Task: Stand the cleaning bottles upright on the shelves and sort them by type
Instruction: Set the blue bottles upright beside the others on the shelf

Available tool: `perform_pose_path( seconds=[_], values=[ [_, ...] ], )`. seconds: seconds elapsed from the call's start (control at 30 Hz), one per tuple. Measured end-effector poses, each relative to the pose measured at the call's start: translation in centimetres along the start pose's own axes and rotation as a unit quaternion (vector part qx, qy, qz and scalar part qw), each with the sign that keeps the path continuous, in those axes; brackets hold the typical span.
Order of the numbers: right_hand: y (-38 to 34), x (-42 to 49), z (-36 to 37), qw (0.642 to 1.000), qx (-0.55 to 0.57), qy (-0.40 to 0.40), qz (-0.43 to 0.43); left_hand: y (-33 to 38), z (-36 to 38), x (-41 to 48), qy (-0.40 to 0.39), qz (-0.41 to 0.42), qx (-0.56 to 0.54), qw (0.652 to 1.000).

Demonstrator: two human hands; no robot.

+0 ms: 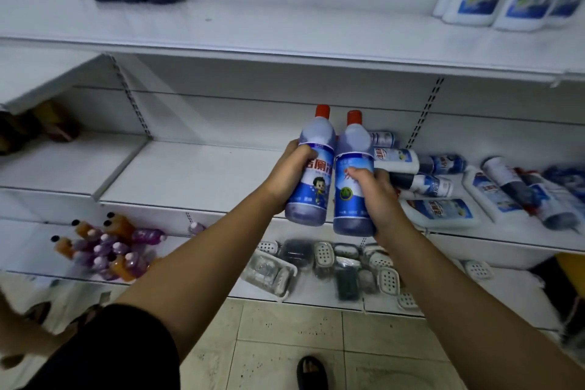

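The left hand (289,174) gripped one blue, red-capped bottle (316,196) round its middle, its fingers (307,153) curled across the label from the left side. The right hand (378,199) gripped a second bottle of the same kind (348,149), its fingers (361,173) wrapped round the label from the right. Both bottles stood nearly upright in the air, caps up and bases down, side by side and just about touching. The left one leaned a little to the right at the top.

They hung in front of the middle shelf (196,174), at its near edge, with the bare stretch of board lying to the left and farther in. To the right on that shelf, a heap of bottles (440,184) lay on their sides, long axes mostly running left to right.

Since the long axes were already vertical, the coming move probably needed no turning, only carrying the bases in over the board and lowering them. The left hand was nearer the bare stretch.
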State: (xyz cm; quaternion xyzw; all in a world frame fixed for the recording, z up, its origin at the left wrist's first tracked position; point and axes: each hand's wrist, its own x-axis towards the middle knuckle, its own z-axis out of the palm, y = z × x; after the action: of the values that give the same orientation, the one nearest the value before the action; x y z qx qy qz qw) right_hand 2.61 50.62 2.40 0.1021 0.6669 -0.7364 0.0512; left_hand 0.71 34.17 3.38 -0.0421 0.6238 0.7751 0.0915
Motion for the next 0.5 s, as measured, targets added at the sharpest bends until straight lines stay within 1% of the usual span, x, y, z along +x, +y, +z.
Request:
perform_pose_path(
  seconds=[0.13,0.33,0.5],
  values=[
    [-1.5,-4.0,-0.5,0.999,0.029,0.028,-0.035,1.3,2.1,-3.1,-0.013,0.062,0.002,0.998],
    [-5.2,-8.2,-2.6,0.992,0.04,0.036,-0.112,4.5,5.6,-6.4,-0.039,0.111,0.007,0.993],
    [-8.8,-10.2,-5.6,0.981,0.049,0.054,-0.182,7.5,10.2,-8.0,-0.045,0.154,0.013,0.987]
  ],
)
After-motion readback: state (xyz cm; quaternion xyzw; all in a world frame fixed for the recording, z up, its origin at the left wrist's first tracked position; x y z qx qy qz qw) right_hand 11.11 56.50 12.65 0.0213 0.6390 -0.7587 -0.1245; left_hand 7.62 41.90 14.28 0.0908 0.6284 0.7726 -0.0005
